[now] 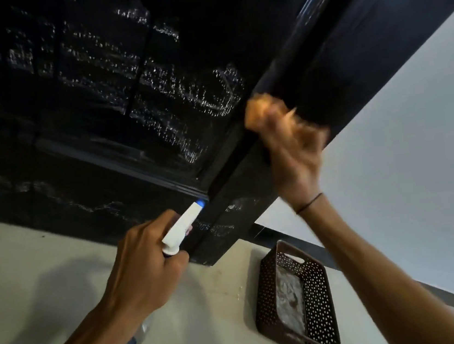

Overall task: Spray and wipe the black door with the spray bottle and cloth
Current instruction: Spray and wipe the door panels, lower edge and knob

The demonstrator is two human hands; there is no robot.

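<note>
The black door (103, 107) fills the upper left, its panels streaked with wet spray droplets. My left hand (143, 265) grips the spray bottle (182, 224), whose white head and blue nozzle tip point at the door's lower right corner; the clear body shows below my wrist. My right hand (292, 152) holds an orange cloth (259, 107) pressed against the door's black frame edge; hand and cloth are motion-blurred.
A brown perforated basket (316, 283) with something pale inside sits on the light tiled floor (47, 279) by the wall. A white wall (401, 136) with a dark skirting strip runs to the right of the door frame.
</note>
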